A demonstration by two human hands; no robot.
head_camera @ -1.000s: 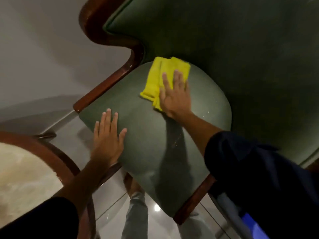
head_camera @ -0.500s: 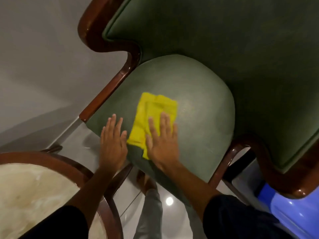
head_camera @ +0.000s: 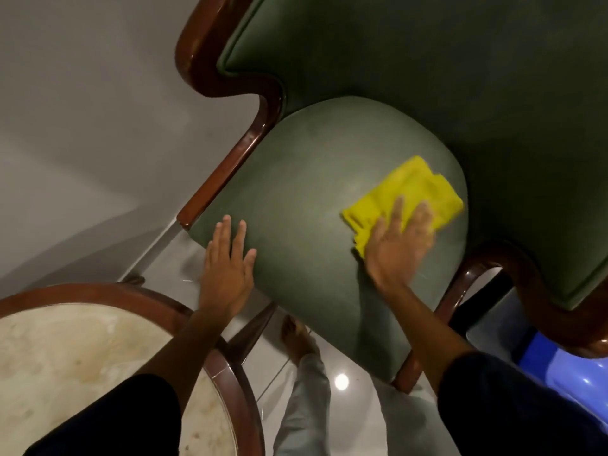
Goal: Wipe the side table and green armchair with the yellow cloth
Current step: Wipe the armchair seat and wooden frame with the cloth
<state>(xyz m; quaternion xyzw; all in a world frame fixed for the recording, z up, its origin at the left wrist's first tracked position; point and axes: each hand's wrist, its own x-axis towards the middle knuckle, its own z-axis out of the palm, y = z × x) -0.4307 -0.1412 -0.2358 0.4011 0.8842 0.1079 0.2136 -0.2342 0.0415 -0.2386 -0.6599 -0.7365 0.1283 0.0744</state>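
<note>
The green armchair [head_camera: 312,179] fills the middle, with a rounded seat cushion, a dark green backrest and a brown wooden frame. A folded yellow cloth [head_camera: 411,192] lies on the right side of the seat. My right hand [head_camera: 399,245] presses flat on the cloth's near edge, fingers spread over it. My left hand [head_camera: 227,268] rests flat and empty on the seat's front left edge. The round side table [head_camera: 108,294], with a pale marble top and brown wooden rim, sits at the lower left, partly hidden by my left sleeve.
A grey wall [head_camera: 82,126] runs along the left. Glossy floor tiles [head_camera: 342,406] show below the seat, with my foot and trouser leg [head_camera: 302,373] between table and chair. A blue object [head_camera: 559,373] sits at the lower right under the chair's wooden arm.
My right hand has swept the cloth from the back left of the seat to the front middle, then across to the right side. My left hand has stayed on the seat's front left edge.
</note>
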